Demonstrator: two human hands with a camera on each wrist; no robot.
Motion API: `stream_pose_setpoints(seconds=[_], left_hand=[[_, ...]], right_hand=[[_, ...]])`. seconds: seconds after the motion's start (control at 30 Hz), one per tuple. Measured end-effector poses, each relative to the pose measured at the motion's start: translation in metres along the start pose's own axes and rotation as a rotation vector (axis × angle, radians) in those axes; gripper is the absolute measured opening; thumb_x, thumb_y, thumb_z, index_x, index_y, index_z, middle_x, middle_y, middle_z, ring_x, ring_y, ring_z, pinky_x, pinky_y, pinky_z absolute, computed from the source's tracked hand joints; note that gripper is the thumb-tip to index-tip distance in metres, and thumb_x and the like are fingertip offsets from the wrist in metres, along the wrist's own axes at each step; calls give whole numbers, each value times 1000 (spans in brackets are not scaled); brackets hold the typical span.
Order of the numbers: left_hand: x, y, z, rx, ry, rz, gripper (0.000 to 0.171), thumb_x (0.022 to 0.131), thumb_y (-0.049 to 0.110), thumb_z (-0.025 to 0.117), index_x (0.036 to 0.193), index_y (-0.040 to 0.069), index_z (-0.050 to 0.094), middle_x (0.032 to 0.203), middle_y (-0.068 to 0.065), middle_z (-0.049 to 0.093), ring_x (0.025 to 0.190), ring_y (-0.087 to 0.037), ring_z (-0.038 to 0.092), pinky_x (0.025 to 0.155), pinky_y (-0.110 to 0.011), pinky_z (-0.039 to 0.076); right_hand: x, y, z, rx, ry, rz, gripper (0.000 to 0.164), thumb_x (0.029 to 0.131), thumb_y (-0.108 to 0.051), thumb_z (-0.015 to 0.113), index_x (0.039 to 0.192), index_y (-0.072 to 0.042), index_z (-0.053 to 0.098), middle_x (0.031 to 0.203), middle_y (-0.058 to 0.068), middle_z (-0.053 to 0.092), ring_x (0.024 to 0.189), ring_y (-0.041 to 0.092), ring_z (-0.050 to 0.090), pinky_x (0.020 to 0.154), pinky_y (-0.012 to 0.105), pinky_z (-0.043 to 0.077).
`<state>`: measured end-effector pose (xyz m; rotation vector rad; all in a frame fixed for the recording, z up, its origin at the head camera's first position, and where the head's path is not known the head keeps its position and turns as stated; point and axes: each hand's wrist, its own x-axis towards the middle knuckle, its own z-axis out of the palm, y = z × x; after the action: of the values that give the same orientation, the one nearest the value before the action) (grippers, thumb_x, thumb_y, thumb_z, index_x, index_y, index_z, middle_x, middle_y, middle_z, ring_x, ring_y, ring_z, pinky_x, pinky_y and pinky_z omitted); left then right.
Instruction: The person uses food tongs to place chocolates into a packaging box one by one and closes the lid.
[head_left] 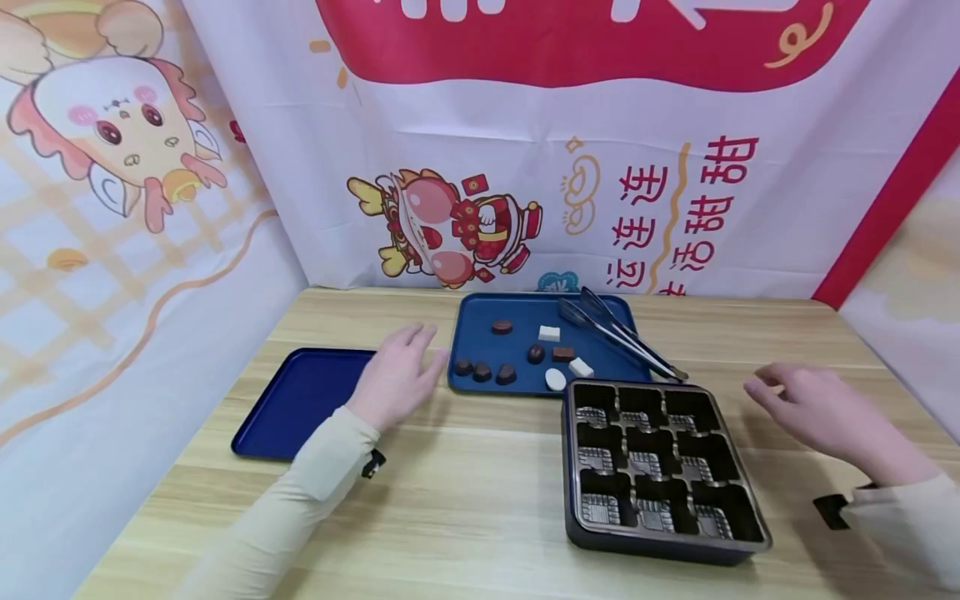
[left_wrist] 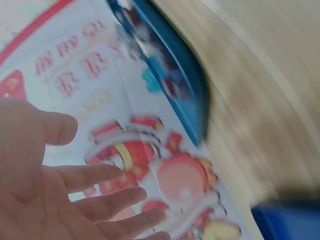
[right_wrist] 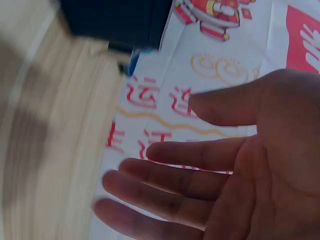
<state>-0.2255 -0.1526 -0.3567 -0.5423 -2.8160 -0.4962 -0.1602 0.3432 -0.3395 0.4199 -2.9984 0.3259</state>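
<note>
Between the two blue trays my left hand hovers with its fingers extended and holds nothing. Part of the dark blue tray is hidden behind that hand and sleeve. The lighter blue tray carries several brown chocolates, white pieces and a pair of metal tongs lying across its right end. In front of it stands a dark box with a compartmented insert, whose compartments show bare ridged bottoms. My right hand, fingers loosely bent and holding nothing, is just right of the box.
Everything stands on a light wood table. A printed cloth backdrop rises at the table's back edge, and another printed cloth hangs along the left side. The tongs' handle ends reach past the tray's rim, close to the box's back edge.
</note>
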Motion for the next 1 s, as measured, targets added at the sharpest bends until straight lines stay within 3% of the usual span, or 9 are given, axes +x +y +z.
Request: stream_pose_setpoints(seconds=[0.13, 0.27, 0.43, 0.53, 0.63, 0.77, 0.83, 0.87, 1.0], left_hand=[[-4, 28, 5, -188, -108, -11, 66, 102, 51, 30, 144, 2, 39, 146, -13, 36, 135, -27, 32, 105, -39, 26], [-11, 51, 13, -335, -177, 28, 61, 104, 45, 31, 143, -1, 38, 145, -13, 37, 135, -25, 32, 106, -33, 24], [-22, 73, 19, -411, -234, 125, 53, 106, 35, 29, 142, -4, 39, 143, -14, 39, 133, -25, 35, 104, -31, 26], [-28, 83, 22, -445, -284, 147, 52, 107, 35, 27, 142, -1, 38, 144, -11, 37, 118, -24, 52, 102, -27, 29], [-31, 92, 25, -470, -330, 150, 54, 107, 37, 26, 143, -1, 37, 145, -9, 35, 78, -24, 57, 99, -25, 33], [-35, 98, 30, -488, -376, 146, 54, 107, 36, 26, 143, -3, 35, 147, -10, 32, 108, -23, 57, 101, -26, 30], [-36, 99, 32, -488, -380, 143, 54, 107, 36, 26, 143, -3, 36, 147, -11, 32, 130, -22, 40, 104, -29, 26], [-36, 99, 33, -487, -379, 143, 54, 106, 36, 26, 143, -3, 36, 147, -12, 33, 134, -22, 31, 104, -30, 25], [-38, 99, 37, -488, -367, 133, 56, 106, 39, 26, 143, -2, 36, 147, -11, 33, 132, -20, 36, 105, -30, 24]], right_hand=[[-2, -13, 4, 194, -92, 55, 41, 103, -27, 42, 110, 9, 60, 88, 12, 63, 72, 23, 63, 60, 37, 51], [-4, -29, 9, 390, -176, 146, 39, 104, -24, 36, 104, 8, 59, 89, 12, 61, 61, 17, 61, 49, 28, 49], [-2, -45, 15, 382, -185, 138, 31, 103, -17, 38, 92, -1, 62, 64, 4, 58, 46, 16, 57, 50, 29, 47], [-1, -49, 20, 339, -165, 111, 31, 101, -14, 39, 80, -7, 61, 51, -1, 51, 40, 15, 54, 52, 29, 46], [1, -52, 23, 318, -151, 104, 33, 101, -14, 40, 73, -11, 58, 49, -3, 50, 39, 13, 53, 54, 28, 46], [1, -56, 27, 324, -154, 96, 32, 101, -14, 42, 75, -11, 59, 51, -4, 51, 40, 13, 54, 53, 28, 45], [1, -58, 28, 327, -154, 95, 30, 101, -15, 42, 78, -10, 61, 52, -4, 51, 41, 13, 54, 52, 28, 44], [1, -60, 30, 325, -152, 92, 29, 101, -15, 42, 80, -9, 62, 53, -4, 52, 42, 14, 54, 52, 28, 44], [1, -67, 33, 309, -125, 81, 27, 101, -16, 45, 83, -9, 64, 53, -5, 52, 41, 11, 53, 54, 28, 45]])
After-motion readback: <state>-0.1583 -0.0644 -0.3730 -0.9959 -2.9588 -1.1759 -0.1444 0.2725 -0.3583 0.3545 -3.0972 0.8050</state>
